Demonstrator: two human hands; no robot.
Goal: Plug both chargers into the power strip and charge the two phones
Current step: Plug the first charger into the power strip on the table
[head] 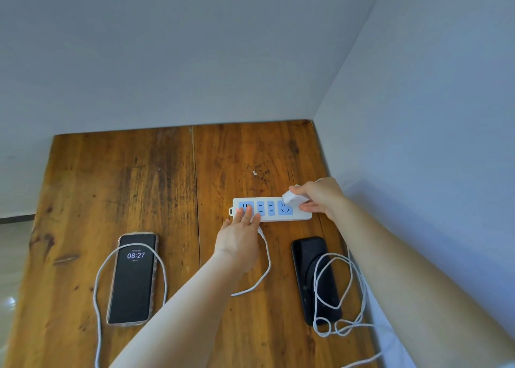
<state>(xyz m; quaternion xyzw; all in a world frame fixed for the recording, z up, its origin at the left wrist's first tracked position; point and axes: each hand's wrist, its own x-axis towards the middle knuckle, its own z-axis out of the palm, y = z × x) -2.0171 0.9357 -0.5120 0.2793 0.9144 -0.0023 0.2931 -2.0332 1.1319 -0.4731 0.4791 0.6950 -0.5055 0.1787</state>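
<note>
A white power strip [266, 218] with blue sockets lies on the wooden table [145, 178]. My left hand [241, 236] rests flat on its left end, fingers spread over the first socket. My right hand [320, 197] grips a white charger plug [292, 197], tilted just above the rightmost socket. A lit phone [133, 278] showing 08:27 lies at the left, with a white cable [96, 289] looped around it. A dark phone [315, 278] lies at the right under coils of a second white cable [354, 284]. A third length of white cord [266, 261] curves from under my left hand.
Grey walls [418, 116] close in the table at the back and the right. The table's left edge drops to a pale floor [11, 270]. Bare wood lies between the two phones and behind the strip.
</note>
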